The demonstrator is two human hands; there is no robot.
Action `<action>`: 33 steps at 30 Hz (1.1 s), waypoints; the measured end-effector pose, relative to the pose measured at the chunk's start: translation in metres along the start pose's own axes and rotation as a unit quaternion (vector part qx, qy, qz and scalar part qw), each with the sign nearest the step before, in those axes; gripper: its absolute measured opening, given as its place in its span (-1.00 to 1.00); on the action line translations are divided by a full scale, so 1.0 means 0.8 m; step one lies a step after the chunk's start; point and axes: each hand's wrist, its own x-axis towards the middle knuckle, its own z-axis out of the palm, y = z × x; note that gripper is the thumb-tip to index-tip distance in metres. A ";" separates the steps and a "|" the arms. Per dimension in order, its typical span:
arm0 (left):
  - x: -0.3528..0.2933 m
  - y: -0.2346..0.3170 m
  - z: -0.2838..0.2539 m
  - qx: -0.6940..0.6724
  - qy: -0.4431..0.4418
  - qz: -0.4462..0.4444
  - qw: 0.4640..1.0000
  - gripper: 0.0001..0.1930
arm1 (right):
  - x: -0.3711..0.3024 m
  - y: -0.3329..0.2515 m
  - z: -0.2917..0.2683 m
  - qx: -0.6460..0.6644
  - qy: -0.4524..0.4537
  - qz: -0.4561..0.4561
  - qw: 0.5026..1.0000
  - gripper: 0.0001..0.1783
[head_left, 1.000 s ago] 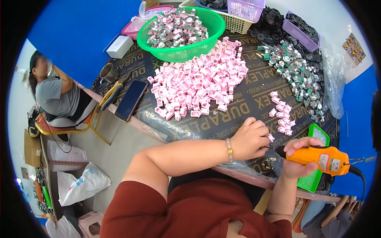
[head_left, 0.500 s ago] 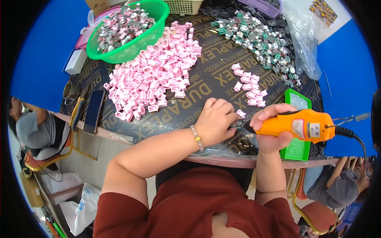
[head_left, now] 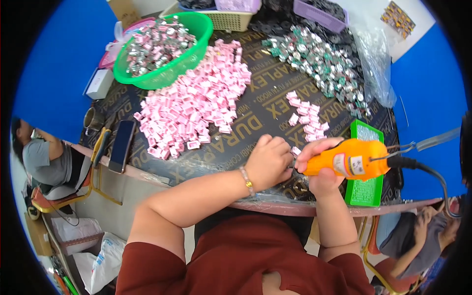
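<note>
My right hand (head_left: pixel 322 169) is wrapped round an orange electric screwdriver (head_left: pixel 361 160), held nearly level, its cable trailing off to the right. The driver's front end meets the fingertips of my left hand (head_left: pixel 270 162), and its tip is hidden there. The fingers of my left hand are curled together at the near table edge; what they hold is covered. Just beyond them lies a small pink plastic housing (head_left: pixel 295 151), close to a short trail of pink housings (head_left: pixel 309 118).
A large heap of pink housings (head_left: pixel 196 103) spreads left of centre below a green basin (head_left: pixel 199 54) of assembled parts. Metal-and-green pieces (head_left: pixel 319 64) lie far right. A green tray (head_left: pixel 351 196) of small screws stands right; a phone (head_left: pixel 121 147) lies left. Other people sit at both sides.
The screwdriver in my right hand has moved left, up against my left hand. A small dark greenish piece seen at my left fingertips is now covered. The view has shifted slightly.
</note>
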 end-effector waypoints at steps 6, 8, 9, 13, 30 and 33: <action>-0.006 0.007 0.000 0.009 0.000 0.011 1.000 -0.73 | -0.003 -0.001 -0.001 -0.011 -0.009 -0.016 1.000 -0.39; -0.007 0.008 -0.002 0.011 -0.004 0.012 1.000 -0.77 | -0.002 -0.001 -0.007 0.007 -0.024 0.000 1.000 -0.37; -0.008 0.009 -0.004 0.014 0.000 0.012 1.000 -0.77 | -0.004 -0.002 -0.009 0.017 -0.027 0.015 0.999 -0.34; -0.002 0.011 -0.026 0.071 -0.065 -0.021 0.995 -0.81 | -0.014 -0.029 -0.015 0.065 -0.002 -0.035 0.997 -0.26; 0.221 -0.098 0.025 0.102 -0.026 0.073 0.992 -0.86 | -0.061 -0.097 -0.119 -0.119 0.192 -0.140 0.964 -0.23; 0.269 -0.109 0.099 0.178 -0.066 0.043 0.981 -0.86 | -0.063 -0.093 -0.117 -0.103 0.174 -0.147 0.968 -0.25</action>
